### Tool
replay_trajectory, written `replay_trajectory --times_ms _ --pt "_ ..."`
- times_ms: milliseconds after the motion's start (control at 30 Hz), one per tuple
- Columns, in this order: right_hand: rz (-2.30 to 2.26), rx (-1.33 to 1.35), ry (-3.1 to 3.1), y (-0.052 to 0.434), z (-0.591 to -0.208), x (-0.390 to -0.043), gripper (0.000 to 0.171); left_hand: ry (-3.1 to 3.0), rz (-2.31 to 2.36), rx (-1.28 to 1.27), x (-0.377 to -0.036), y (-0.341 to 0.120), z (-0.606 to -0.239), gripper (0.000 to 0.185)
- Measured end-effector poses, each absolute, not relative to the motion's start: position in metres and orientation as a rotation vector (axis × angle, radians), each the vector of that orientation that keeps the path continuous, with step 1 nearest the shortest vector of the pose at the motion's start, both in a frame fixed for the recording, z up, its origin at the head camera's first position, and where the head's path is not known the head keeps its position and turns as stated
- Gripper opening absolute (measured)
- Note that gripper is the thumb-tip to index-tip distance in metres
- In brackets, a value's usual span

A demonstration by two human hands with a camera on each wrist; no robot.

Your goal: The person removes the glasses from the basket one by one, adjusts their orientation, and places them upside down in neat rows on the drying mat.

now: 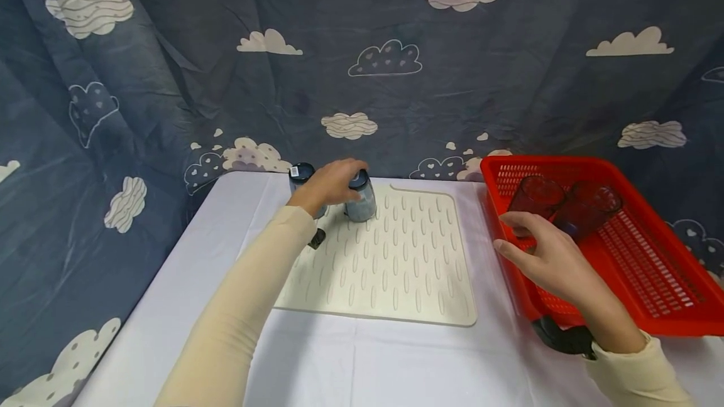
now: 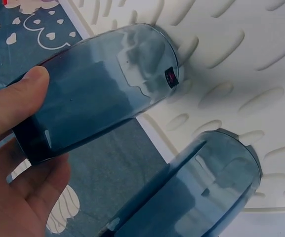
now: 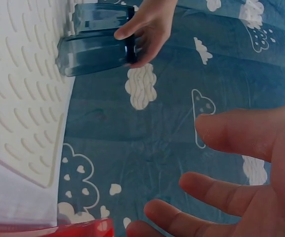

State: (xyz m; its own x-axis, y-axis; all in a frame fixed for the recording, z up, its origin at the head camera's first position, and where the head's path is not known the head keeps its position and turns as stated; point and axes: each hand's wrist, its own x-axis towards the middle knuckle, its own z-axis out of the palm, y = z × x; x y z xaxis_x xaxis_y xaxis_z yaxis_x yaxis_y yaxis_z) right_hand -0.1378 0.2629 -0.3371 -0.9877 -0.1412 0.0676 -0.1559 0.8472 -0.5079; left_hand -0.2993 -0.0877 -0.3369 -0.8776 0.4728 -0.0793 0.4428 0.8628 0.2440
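Observation:
My left hand (image 1: 334,184) grips a blue glass (image 1: 362,201) that stands upside down at the far left of a cream ribbed drying mat (image 1: 396,262). The left wrist view shows my thumb (image 2: 19,96) on the side of this glass (image 2: 98,89), its rim on the mat (image 2: 241,64). A second blue glass (image 1: 300,174) stands just left of it, also upside down (image 2: 201,192). My right hand (image 1: 532,244) hovers open over the near-left rim of a red basket (image 1: 650,281), holding nothing, fingers (image 3: 231,133) spread. Two dark glasses (image 1: 537,196) lie in the basket.
A white cloth (image 1: 339,363) covers the table, and a blue cloud-print curtain (image 1: 362,49) hangs close behind it and on the left. The basket sits at the right edge. Black wrist cameras (image 1: 560,335) are strapped under both arms.

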Motion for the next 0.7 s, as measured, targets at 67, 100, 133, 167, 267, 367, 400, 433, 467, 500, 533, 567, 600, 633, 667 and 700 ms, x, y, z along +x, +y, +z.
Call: replay_trajectory --times_ms 67,100,133,167,267,367,400,433,467,500,533,567,600,633,667,700 --pt "0.825 0.235 -2.992 0.263 -0.337 -0.138 0.064 2.896 0.328 0.715 -0.300 -0.087 -0.338 0.067" --pt "0.825 0.233 -2.992 0.263 -0.337 -0.138 0.064 2.892 0.325 0.716 -0.300 -0.086 -0.338 0.067" --pt "0.823 0.232 -2.994 0.263 -0.337 -0.138 0.064 2.889 0.322 0.718 -0.300 -0.085 -0.339 0.067" --pt "0.824 0.230 -2.996 0.263 -0.337 -0.138 0.064 2.885 0.322 0.719 -0.300 -0.084 -0.339 0.068" --pt "0.827 0.227 -3.005 0.264 -0.338 -0.138 0.064 2.876 0.335 0.715 -0.300 -0.082 -0.341 0.067" --pt "0.830 0.234 -3.009 0.265 -0.339 -0.137 0.063 2.868 0.367 0.697 -0.300 -0.081 -0.342 0.067" --pt "0.830 0.238 -3.011 0.265 -0.339 -0.137 0.063 2.865 0.379 0.690 -0.300 -0.081 -0.343 0.067" --pt "0.829 0.244 -3.013 0.264 -0.339 -0.137 0.062 2.862 0.393 0.683 -0.301 -0.081 -0.344 0.067" --pt "0.826 0.251 -3.015 0.264 -0.339 -0.138 0.061 2.859 0.407 0.673 -0.301 -0.082 -0.344 0.068" --pt "0.822 0.258 -3.018 0.264 -0.339 -0.138 0.061 2.855 0.421 0.661 -0.302 -0.082 -0.345 0.068" --pt "0.817 0.263 -3.023 0.264 -0.338 -0.138 0.061 2.850 0.435 0.648 -0.302 -0.082 -0.346 0.068" --pt "0.810 0.263 -3.029 0.264 -0.338 -0.138 0.061 2.843 0.450 0.637 -0.303 -0.082 -0.346 0.069" --pt "0.800 0.262 -3.032 0.264 -0.337 -0.138 0.062 2.838 0.463 0.627 -0.303 -0.083 -0.346 0.069" --pt "0.792 0.264 -3.032 0.265 -0.337 -0.138 0.062 2.834 0.472 0.620 -0.303 -0.083 -0.347 0.069" --pt "0.784 0.262 -3.032 0.265 -0.336 -0.138 0.062 2.830 0.479 0.617 -0.303 -0.083 -0.347 0.069" --pt "0.778 0.259 -3.034 0.266 -0.336 -0.138 0.063 2.828 0.487 0.618 -0.304 -0.083 -0.348 0.069"
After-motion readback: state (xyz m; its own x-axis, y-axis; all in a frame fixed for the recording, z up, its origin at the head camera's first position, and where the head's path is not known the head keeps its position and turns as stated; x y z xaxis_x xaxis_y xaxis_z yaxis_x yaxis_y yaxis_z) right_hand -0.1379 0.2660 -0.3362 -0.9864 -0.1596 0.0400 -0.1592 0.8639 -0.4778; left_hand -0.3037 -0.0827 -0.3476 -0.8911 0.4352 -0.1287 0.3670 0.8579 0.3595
